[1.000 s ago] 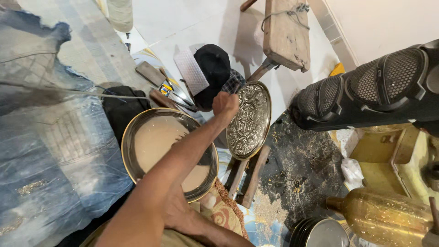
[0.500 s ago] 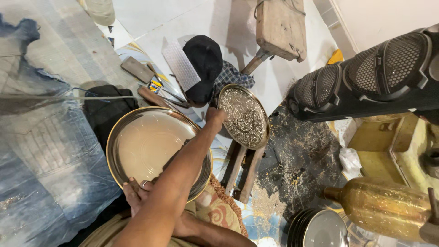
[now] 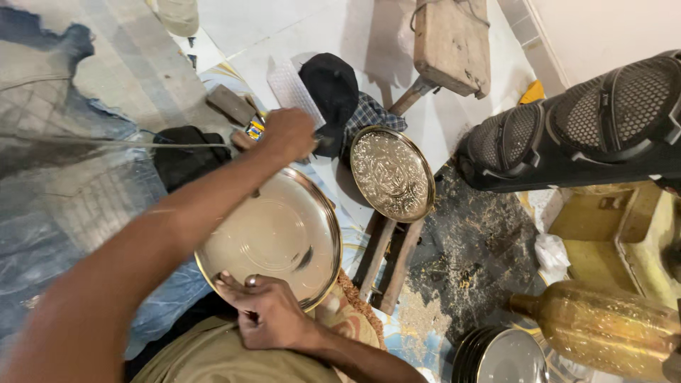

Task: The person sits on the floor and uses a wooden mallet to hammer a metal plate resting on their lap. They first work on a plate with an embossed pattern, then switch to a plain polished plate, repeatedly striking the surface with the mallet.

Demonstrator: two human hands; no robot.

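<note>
Your left hand point(image 3: 287, 135) is stretched out over the far rim of the plain brass plate point(image 3: 277, 237), its fingers curled down and closed over the small tools point(image 3: 255, 128) lying on the floor there; you cannot tell from this angle whether it actually holds one of them. Your right hand point(image 3: 266, 312) sits at the near rim of that same plate, fingers pressed together and hooked over the edge, with the thumb tucked beneath, so the plate is gripped at its lower edge and rests tilted across your lap. The plate's face is smooth and pale, with faint concentric rings. Just to the right of it, apart from it, the engraved brass plate point(image 3: 392, 174) lies on a wooden stand point(image 3: 386, 262), its surface covered in fine pattern. Beyond that plate a black cap point(image 3: 330, 89) lies on a checked cloth point(image 3: 369, 113), and farther back stands a wooden block point(image 3: 450, 42). At the far right a black speaker point(image 3: 582, 128) lies on its side, with a golden bottle-shaped vessel point(image 3: 603, 326) below it and a stack of steel plates point(image 3: 504, 358) at the bottom edge. A blue sheet point(image 3: 78, 206) covers the floor to your left.
</note>
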